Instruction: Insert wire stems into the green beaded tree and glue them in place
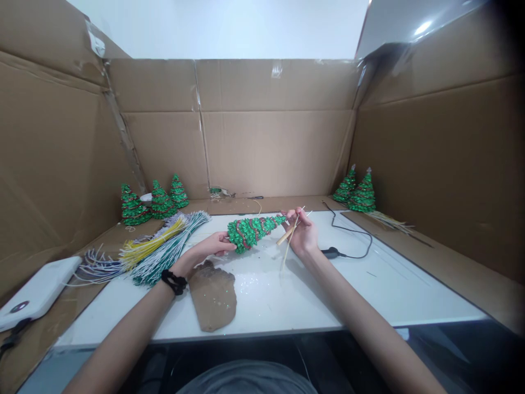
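A small green Christmas tree [255, 231] made of shiny beads, with red garland wound round it, lies tilted sideways above the white board. My left hand [215, 244], a black band at its wrist, is closed on the tree's wide base. At the narrow tip is my right hand [304, 234], palm turned up and fingers pinched close to the tip. A light wooden stick [285, 236] and a thin pale strand [288, 253] stick out from this hand. Whether its fingertips also grip the tip is too small to tell. Below my left hand lies a torn cardboard piece [213, 300] with glitter specks.
Bundles of yellow strands [152, 244] and green-and-white strands [166, 258] lie left. Finished-looking trees stand at back left [162, 201] and back right [362, 194]. A black cable [369, 244] crosses the white board [394, 295]. A white device [39, 290] sits far left. Cardboard walls surround the board.
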Available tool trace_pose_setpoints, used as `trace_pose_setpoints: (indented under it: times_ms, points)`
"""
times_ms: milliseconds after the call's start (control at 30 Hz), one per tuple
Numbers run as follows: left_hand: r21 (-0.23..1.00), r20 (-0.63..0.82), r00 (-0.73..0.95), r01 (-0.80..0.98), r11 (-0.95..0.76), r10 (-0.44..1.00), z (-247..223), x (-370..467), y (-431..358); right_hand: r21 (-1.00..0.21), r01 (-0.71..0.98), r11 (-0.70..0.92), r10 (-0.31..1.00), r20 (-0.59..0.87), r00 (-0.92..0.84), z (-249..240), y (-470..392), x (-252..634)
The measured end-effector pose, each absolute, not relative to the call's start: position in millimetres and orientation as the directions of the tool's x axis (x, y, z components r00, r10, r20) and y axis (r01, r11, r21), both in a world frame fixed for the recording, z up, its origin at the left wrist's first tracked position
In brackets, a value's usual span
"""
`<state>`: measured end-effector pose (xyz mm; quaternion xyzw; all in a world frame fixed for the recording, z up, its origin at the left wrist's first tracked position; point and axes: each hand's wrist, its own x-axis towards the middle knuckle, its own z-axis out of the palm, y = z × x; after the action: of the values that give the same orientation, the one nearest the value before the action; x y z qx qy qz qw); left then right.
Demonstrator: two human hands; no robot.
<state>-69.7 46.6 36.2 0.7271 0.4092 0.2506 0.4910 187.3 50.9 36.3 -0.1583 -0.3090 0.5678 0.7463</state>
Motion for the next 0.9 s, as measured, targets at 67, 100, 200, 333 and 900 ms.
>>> trace_pose_setpoints:
  times_ms: [67, 100, 200, 333, 900]
  points:
    - [0.916, -0.044, 0.537, 0.358, -0.181, 0.842, 35.4, -69.6, 47.3, -0.593, -0.742, 0.312, 0.944, 0.279, 0.175, 35.6, 51.7, 187.6]
    - [0.915, -0.048, 0.538, 0.362, -0.179, 0.842, 35.1, -69.8, 47.8, -0.594, -0.74, 0.315, 0.943, 0.28, 0.178, 35.4, 52.0, 187.6]
    - [0.91, -0.078, 0.551, 0.38, -0.167, 0.831, 35.3, -71.0, 48.6, -0.589, -0.744, 0.316, 0.942, 0.288, 0.171, 35.3, 52.1, 187.7]
    - [0.9, -0.122, 0.579, 0.407, -0.156, 0.806, 36.7, -72.1, 46.6, -0.573, -0.764, 0.297, 0.943, 0.302, 0.14, 35.4, 51.8, 188.2]
    - [0.89, -0.12, 0.612, 0.415, -0.188, 0.782, 34.0, -69.5, 45.7, -0.521, -0.823, 0.227, 0.964, 0.243, 0.112, 36.1, 51.9, 189.1]
